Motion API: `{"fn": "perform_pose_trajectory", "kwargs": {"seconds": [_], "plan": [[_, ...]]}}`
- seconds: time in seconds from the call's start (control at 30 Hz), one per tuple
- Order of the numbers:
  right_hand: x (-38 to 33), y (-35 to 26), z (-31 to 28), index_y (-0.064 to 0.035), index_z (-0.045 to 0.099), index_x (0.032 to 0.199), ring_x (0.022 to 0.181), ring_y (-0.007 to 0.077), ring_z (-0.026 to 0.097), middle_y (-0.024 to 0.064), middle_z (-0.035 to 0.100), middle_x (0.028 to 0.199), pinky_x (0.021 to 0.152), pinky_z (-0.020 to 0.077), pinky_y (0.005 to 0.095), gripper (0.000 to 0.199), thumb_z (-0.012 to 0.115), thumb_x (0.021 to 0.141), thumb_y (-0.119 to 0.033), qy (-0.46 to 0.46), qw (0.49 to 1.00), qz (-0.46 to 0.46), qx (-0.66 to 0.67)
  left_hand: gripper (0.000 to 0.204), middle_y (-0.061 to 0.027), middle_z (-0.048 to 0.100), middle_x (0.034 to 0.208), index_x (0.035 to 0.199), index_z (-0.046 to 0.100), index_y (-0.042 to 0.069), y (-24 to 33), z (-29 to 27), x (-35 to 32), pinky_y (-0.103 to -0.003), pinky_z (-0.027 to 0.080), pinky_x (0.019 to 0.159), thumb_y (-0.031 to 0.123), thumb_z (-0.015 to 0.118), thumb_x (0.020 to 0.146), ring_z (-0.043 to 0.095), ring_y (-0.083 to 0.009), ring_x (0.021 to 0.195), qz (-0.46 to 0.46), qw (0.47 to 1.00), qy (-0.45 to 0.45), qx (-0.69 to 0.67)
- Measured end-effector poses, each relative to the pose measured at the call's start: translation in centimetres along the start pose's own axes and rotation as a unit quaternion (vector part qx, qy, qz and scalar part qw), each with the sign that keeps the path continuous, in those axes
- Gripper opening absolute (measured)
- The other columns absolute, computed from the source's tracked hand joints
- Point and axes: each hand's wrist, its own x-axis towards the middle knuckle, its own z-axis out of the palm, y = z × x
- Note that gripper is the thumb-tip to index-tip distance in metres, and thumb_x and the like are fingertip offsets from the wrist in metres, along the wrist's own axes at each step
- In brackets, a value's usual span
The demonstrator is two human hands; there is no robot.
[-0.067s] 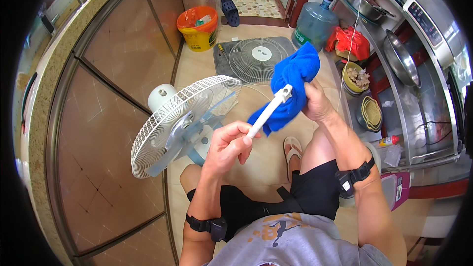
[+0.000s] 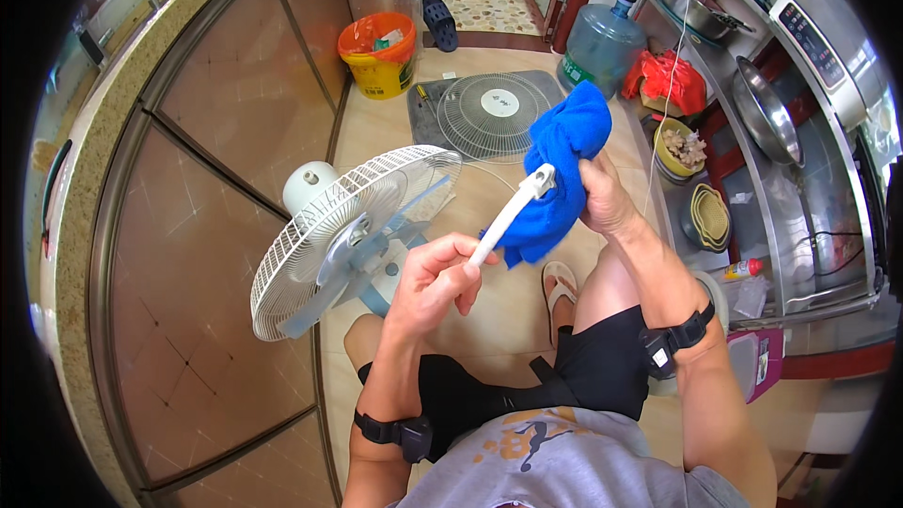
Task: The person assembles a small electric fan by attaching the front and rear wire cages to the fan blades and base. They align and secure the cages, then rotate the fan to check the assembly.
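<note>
The left hand [image 2: 435, 275] is pinching the near end of a white plastic fan part [image 2: 509, 216], while the right hand [image 2: 602, 196] is clutching a blue cloth [image 2: 562, 165] bunched over its far end. Wiping likely works best with the left grip steady and the cloth sliding toward it. The cloth is hiding the right fingertips and the part's tip.

Your hands' left is blocked by the fan [image 2: 348, 235]; bare floor [image 2: 513, 306] beneath them, grille [image 2: 491, 113] lying beyond.
</note>
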Motion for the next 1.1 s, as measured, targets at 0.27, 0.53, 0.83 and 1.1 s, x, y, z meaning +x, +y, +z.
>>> {"fn": "perform_pose_trajectory", "kwargs": {"seconds": [0.27,0.53,0.83,1.1], "plan": [[-1.0,-1.3,3.8,-0.0003,0.061,0.119,0.087,0.0099,0.063,0.0025,0.067,0.096,0.081,0.0525,0.0261,0.042,0.060,0.078,0.002,-0.087,0.986,-0.008,-0.139,0.032,-0.0062,0.071,0.088,0.123,0.061,-0.002,2.2,0.7,0.6,-0.023,0.050,0.060,0.012,0.066,0.094,0.064,-0.0105,0.067,-0.052,0.983,0.024,0.173],[-1.3,-1.8,4.4,-0.0015,0.064,0.110,0.088,0.0099,0.064,0.0011,0.068,0.098,0.078,0.0529,0.0273,0.027,0.057,0.084,-0.003,-0.074,0.991,0.044,-0.103,0.032,-0.0046,0.069,0.095,0.124,0.064,0.001,0.2,1.2,0.3,-0.024,0.050,0.061,0.010,0.068,0.094,0.064,-0.0099,0.072,0.024,0.998,0.059,0.026],[-1.0,-1.3,3.5,-0.0001,0.056,0.125,0.102,0.0193,0.066,0.0093,0.066,0.113,0.087,0.0541,0.0331,0.042,0.056,0.083,0.000,0.062,0.990,-0.071,-0.101,0.032,-0.0027,0.068,0.087,0.127,0.064,0.001,0.9,0.8,-0.4,-0.024,0.049,0.063,0.012,0.064,0.096,0.060,-0.0070,0.073,-0.034,0.993,0.098,0.059],[-2.6,-1.2,2.5,0.0023,0.060,0.123,0.111,0.0216,0.064,0.0115,0.068,0.119,0.097,0.0489,0.0343,0.040,0.051,0.085,0.007,0.036,0.914,-0.180,-0.362,0.027,-0.0005,0.067,0.083,0.119,0.064,-0.003,-0.1,3.8,2.0,-0.023,0.048,0.067,0.014,0.062,0.098,0.059,-0.0062,0.077,-0.012,0.996,0.086,0.034]]}}
